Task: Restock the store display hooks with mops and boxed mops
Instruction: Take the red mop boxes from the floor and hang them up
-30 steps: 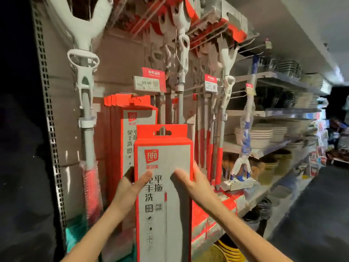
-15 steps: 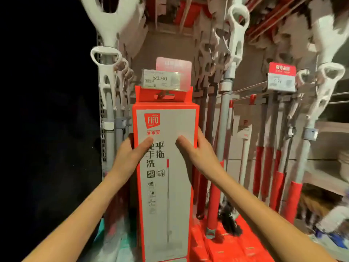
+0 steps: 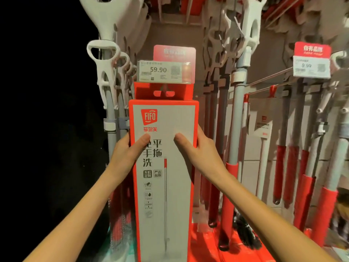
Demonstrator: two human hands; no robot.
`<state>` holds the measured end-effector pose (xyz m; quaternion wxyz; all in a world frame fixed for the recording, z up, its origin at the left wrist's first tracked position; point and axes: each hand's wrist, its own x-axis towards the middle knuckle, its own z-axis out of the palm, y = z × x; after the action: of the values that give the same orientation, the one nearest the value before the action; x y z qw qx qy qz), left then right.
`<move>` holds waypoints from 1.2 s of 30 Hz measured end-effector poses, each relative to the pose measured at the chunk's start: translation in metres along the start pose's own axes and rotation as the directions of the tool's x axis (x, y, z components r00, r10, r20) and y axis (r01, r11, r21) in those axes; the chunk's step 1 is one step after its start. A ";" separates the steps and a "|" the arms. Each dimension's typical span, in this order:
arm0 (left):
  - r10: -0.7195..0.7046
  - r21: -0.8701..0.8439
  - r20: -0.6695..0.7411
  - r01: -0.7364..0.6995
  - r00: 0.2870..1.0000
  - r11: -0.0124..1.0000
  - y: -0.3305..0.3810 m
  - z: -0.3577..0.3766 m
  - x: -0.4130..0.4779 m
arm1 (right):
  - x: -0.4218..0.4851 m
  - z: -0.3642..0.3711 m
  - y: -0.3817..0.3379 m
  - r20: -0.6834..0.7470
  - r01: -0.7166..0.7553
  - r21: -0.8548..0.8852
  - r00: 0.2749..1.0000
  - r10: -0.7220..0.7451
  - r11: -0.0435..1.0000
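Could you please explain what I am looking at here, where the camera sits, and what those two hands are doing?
There is no machine here: a person wears a camera on the head, looking forward and down, so you see their own arms. The left hand and right hand grip a tall red-and-grey boxed mop by its sides, thumbs on the front. Its red hang tab sits just under the 59.90 price tag. On both sides hang loose mops with grey poles and red sleeves.
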<state>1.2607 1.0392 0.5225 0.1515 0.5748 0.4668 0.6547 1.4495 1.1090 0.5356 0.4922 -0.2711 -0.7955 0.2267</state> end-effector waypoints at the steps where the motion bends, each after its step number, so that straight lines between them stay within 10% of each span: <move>1: -0.003 0.003 0.008 0.003 1.000 1.000 -0.003 -0.001 -0.002 | -0.002 0.003 0.002 -0.004 -0.002 -0.024 1.000 0.002 1.000; 27: -0.194 0.041 -0.129 0.201 0.972 0.979 0.015 -0.041 -0.121 | -0.127 -0.018 -0.025 -0.097 -0.208 0.055 0.972 0.213 0.977; 36: -0.392 0.056 -0.220 0.412 0.893 0.909 0.030 -0.093 -0.328 | -0.266 0.058 -0.069 0.337 -0.400 0.232 0.888 0.313 0.886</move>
<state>1.2843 0.7420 0.3547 0.2056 0.4025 0.6212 0.6402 1.4807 0.8776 0.3791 0.3543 -0.3012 -0.7517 0.4676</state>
